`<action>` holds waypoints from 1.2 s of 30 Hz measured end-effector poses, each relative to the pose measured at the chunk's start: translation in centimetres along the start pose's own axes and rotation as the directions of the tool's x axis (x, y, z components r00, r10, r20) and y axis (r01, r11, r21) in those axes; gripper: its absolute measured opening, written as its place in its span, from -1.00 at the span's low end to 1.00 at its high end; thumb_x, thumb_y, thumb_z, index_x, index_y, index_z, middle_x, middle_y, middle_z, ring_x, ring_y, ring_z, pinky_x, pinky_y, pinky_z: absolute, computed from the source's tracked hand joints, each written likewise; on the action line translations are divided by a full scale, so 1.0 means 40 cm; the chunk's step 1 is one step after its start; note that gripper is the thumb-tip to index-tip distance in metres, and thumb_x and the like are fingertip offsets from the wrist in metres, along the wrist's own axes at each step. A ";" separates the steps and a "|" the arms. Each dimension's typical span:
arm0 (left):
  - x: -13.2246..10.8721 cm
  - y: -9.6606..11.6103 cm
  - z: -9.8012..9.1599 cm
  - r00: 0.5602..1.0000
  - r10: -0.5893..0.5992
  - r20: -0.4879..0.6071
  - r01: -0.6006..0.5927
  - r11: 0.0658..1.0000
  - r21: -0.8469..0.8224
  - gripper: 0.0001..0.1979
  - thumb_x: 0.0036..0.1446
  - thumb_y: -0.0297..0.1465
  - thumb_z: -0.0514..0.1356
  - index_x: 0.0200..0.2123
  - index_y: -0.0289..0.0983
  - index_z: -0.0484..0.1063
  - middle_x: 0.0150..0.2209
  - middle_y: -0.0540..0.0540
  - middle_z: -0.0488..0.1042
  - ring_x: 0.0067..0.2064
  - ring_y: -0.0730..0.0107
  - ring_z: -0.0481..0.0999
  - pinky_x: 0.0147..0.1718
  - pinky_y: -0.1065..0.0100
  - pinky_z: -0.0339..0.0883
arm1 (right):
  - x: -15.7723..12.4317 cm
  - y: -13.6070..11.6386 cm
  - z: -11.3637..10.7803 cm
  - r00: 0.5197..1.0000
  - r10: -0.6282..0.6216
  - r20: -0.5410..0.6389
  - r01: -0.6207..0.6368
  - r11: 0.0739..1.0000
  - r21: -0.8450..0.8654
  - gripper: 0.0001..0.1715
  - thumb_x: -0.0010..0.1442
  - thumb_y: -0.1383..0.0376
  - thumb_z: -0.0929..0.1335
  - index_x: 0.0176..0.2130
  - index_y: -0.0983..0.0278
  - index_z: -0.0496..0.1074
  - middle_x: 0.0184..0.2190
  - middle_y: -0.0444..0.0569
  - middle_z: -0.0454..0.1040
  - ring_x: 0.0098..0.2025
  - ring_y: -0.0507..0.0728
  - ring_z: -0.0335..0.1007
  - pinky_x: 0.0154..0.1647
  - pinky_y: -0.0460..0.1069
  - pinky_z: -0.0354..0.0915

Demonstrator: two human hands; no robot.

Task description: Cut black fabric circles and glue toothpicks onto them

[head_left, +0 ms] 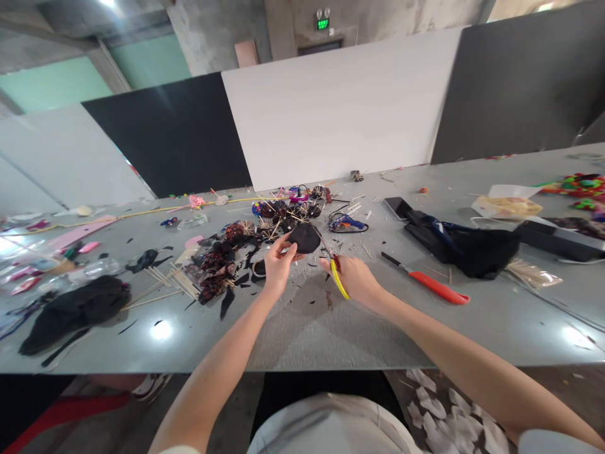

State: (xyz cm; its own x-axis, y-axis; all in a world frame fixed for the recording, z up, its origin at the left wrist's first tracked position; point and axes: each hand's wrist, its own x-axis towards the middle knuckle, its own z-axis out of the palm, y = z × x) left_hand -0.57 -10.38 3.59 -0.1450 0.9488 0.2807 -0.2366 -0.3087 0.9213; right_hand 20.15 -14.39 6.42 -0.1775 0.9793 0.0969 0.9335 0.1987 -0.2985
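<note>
A piece of black fabric (305,239), roughly rounded, is pinched in my left hand (278,260) above the middle of the table. My right hand (357,277) grips scissors with yellow handles (339,282). Their blades point up and left, close against the right edge of the fabric; whether they are cutting into it I cannot tell. Behind the fabric lie dark bundles with sticks poking out (269,228). A blue and orange glue gun (348,222) rests just beyond the scissors, and black scraps lie around my left hand.
On the right are a red-handled knife (437,287), a black bag (467,249) and a packet of sticks (534,273). At left lie black cloth (78,309), loose wooden sticks (177,280) and a dark patterned fabric heap (212,265). White and dark panels (340,113) stand behind the table.
</note>
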 end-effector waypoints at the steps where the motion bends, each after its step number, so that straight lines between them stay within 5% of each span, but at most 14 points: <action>1: 0.000 -0.001 0.000 1.000 0.003 0.001 -0.003 1.000 -0.009 -0.35 0.06 -0.09 0.44 0.20 -0.15 0.50 -0.11 -0.11 0.59 -0.19 0.25 0.63 -0.13 0.17 0.59 | -0.001 0.000 0.000 1.000 -0.002 -0.007 0.002 1.000 -0.006 -0.11 0.42 -0.27 0.02 -0.28 0.30 0.52 -0.33 0.25 0.62 -0.28 0.28 0.60 -0.36 0.01 0.10; 14: 0.007 -0.015 -0.004 0.999 0.028 -0.016 -0.029 0.999 -0.034 -0.38 0.07 -0.12 0.45 0.17 -0.18 0.51 -0.13 -0.12 0.59 -0.23 0.26 0.63 -0.16 0.14 0.60 | -0.001 -0.005 -0.002 1.000 -0.020 -0.023 0.017 0.995 -0.101 -0.21 0.49 -0.12 0.07 -0.29 0.32 0.57 -0.31 0.27 0.63 -0.28 0.27 0.62 -0.33 0.00 0.18; 27: 0.008 -0.013 -0.007 0.999 0.021 -0.027 -0.022 0.999 -0.029 -0.40 0.08 -0.13 0.44 0.16 -0.18 0.51 -0.13 -0.13 0.58 -0.21 0.23 0.63 -0.17 0.14 0.60 | 0.009 0.008 0.003 0.991 -0.129 -0.026 0.126 0.988 -0.085 -0.26 0.53 -0.01 0.06 -0.28 0.34 0.57 -0.35 0.27 0.62 -0.40 0.15 0.55 -0.40 0.01 0.04; 36: 0.014 -0.019 -0.015 0.999 0.029 -0.032 -0.030 0.999 -0.028 -0.40 0.07 -0.13 0.44 0.17 -0.18 0.51 -0.16 -0.12 0.58 -0.20 0.23 0.63 -0.17 0.13 0.61 | 0.029 0.043 0.013 0.993 -0.053 -0.104 0.061 0.995 0.074 -0.21 0.45 -0.18 0.09 -0.40 0.31 0.46 -0.48 0.16 0.53 -0.46 0.12 0.45 -0.43 0.00 -0.01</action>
State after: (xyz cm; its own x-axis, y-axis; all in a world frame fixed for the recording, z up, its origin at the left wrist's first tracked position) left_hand -1.04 -9.66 2.91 -0.1828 0.9367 0.2985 -0.2586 -0.3388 0.9047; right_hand 21.37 -12.91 5.52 -0.1932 0.9583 0.2106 0.8955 0.2599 -0.3614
